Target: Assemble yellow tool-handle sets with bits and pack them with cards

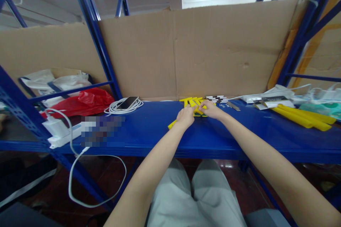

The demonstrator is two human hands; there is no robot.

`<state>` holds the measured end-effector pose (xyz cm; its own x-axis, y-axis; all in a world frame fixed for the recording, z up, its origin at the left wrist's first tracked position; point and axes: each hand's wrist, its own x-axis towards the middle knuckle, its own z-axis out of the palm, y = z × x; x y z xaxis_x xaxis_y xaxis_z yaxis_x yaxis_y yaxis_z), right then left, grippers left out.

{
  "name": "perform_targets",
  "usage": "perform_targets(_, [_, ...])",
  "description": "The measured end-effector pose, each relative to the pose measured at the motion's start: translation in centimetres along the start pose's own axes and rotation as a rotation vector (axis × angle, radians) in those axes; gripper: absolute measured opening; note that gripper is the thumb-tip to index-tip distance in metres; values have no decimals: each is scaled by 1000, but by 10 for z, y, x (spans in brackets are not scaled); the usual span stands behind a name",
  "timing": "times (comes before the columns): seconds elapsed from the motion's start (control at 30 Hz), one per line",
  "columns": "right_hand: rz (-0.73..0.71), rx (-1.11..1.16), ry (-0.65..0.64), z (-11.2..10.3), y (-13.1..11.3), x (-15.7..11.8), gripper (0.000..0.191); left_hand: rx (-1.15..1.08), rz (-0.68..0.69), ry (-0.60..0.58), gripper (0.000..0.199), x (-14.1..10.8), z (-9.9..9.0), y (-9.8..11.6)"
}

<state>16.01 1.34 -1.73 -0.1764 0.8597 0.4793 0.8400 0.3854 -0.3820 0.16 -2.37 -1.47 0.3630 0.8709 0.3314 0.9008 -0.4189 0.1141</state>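
Observation:
My left hand (185,115) is closed around a long yellow plastic piece (172,125), whose end sticks out below the fist to the left. Its exact kind is too small to tell. Right beside it, my right hand (210,109) has its fingers pinched at the other end of the yellow piece. Several more yellow plastic pieces (186,99) lie just behind both hands, partly hidden by them. Past the right fingertips is a row of white sticks with dark bands (216,98). Flat grey metal strips (233,106) and small bits (221,105) lie to the right.
On the blue shelf top (149,127), a phone (128,102) rests on a coiled white cable (112,108) at left, near a power strip (66,137) and red bag (87,101). Long yellow pieces (301,117) lie at right. Cardboard (213,49) stands behind.

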Motion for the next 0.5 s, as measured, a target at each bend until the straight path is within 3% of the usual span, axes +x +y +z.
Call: perform_targets(0.5, [70, 42, -18, -1, -7, -1, 13, -15, -12, -8, 51, 1, 1, -1])
